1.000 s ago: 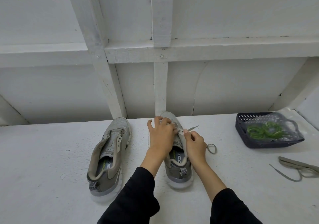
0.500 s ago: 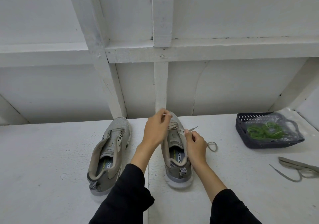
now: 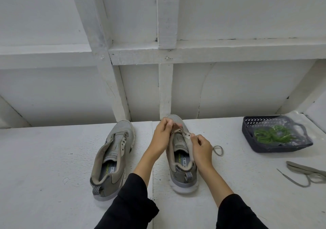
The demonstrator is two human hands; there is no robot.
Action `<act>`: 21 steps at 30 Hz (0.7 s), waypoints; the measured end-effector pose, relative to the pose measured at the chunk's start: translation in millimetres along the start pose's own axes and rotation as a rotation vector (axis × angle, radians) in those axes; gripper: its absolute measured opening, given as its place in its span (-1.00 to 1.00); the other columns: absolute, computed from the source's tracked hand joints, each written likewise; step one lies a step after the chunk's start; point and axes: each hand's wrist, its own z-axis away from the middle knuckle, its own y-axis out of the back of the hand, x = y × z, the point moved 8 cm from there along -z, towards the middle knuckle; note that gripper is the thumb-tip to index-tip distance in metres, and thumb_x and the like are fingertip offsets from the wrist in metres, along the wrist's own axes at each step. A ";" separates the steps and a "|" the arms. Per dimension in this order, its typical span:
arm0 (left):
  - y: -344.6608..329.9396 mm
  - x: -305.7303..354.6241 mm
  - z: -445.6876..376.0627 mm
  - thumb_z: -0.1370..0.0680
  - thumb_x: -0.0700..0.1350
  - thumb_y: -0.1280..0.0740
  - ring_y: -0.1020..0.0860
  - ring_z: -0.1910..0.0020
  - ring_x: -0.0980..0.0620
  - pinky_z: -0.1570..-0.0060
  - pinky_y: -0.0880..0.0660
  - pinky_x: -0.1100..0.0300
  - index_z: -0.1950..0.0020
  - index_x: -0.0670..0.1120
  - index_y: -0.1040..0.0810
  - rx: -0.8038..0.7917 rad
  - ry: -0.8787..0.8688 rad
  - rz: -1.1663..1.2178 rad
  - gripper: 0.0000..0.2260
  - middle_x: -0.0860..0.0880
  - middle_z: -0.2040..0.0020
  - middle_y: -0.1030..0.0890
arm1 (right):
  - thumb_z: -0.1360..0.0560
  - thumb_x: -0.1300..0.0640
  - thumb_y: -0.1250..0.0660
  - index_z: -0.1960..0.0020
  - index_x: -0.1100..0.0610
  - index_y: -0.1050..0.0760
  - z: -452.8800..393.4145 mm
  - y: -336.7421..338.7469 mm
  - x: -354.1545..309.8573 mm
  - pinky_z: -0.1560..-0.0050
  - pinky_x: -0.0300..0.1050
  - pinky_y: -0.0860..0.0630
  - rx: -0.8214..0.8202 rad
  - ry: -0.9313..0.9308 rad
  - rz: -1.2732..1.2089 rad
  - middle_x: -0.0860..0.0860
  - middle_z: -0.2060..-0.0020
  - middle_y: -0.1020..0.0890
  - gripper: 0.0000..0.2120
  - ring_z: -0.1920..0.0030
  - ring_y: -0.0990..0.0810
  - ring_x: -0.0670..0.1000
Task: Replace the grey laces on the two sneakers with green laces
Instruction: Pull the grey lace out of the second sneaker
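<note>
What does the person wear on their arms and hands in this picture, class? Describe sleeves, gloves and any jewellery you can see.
Both arms wear long black sleeves, the left sleeve and the right sleeve, pushed up so the forearms are bare. The left hand and the right hand are bare: no gloves. No ring, watch or bracelet shows. The sleeves are plain, with no visible markings.

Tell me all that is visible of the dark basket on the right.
The basket is dark, of perforated plastic, low and rectangular. It sits on the white surface at the far right, near the wall. Inside lies a clear plastic bag with coiled green laces. Neither hand touches it.
</note>
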 end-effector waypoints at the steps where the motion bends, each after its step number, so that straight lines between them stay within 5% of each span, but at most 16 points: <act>1: 3.8 -1.6 0.7 -0.69 -0.10 -0.08 -0.65 0.06 0.08 0.03 -0.54 0.23 0.07 -0.15 -0.40 0.019 0.014 0.088 -0.78 0.01 0.11 -0.66 | -0.60 0.11 -0.24 0.35 0.13 -0.26 0.1 -0.1 0.1 0.46 -0.30 -0.18 0.001 0.001 -0.002 -0.02 0.47 -0.32 -0.63 0.41 -0.25 -0.08; 6: 26.2 -6.3 -1.0 -0.70 -0.08 -0.04 -0.31 0.46 0.16 0.33 -0.52 0.24 0.11 -0.09 -0.31 0.147 0.024 0.342 -0.79 0.08 0.39 -0.34 | -0.59 0.11 -0.24 0.36 0.12 -0.25 1.2 0.2 -0.3 0.44 -0.30 -0.20 0.002 0.005 -0.006 -0.03 0.46 -0.31 -0.62 0.40 -0.25 -0.08; 9: 48.6 0.7 0.6 -0.68 -0.01 -0.07 -0.18 0.50 0.19 0.56 -0.21 0.36 0.11 -0.04 -0.32 0.265 0.030 0.291 -0.79 0.08 0.39 -0.25 | -0.59 0.09 -0.25 0.37 0.11 -0.24 1.6 0.0 0.5 0.38 -0.21 -0.20 0.003 0.000 -0.012 -0.03 0.46 -0.30 -0.62 0.39 -0.25 -0.08; 17: 49.3 -33.9 1.4 -0.65 -0.03 -0.15 -0.44 0.37 0.01 0.28 -0.42 0.07 -0.01 -0.02 -0.39 0.154 0.065 -0.623 -0.91 0.01 0.31 -0.54 | -0.59 0.08 -0.25 0.36 0.12 -0.24 2.8 -0.8 -0.5 0.39 -0.22 -0.20 -0.004 -0.003 -0.023 -0.03 0.46 -0.30 -0.62 0.40 -0.25 -0.08; 21: 44.1 -54.0 5.0 -0.62 -0.04 -0.20 -0.50 0.00 0.00 0.04 -0.51 0.00 0.00 0.00 -0.54 0.154 0.130 -0.738 -0.86 -0.02 0.01 -0.57 | -0.58 0.05 -0.27 0.35 0.12 -0.26 3.2 -0.8 0.5 0.37 -0.20 -0.21 -0.011 0.000 -0.016 -0.03 0.45 -0.31 -0.62 0.39 -0.26 -0.07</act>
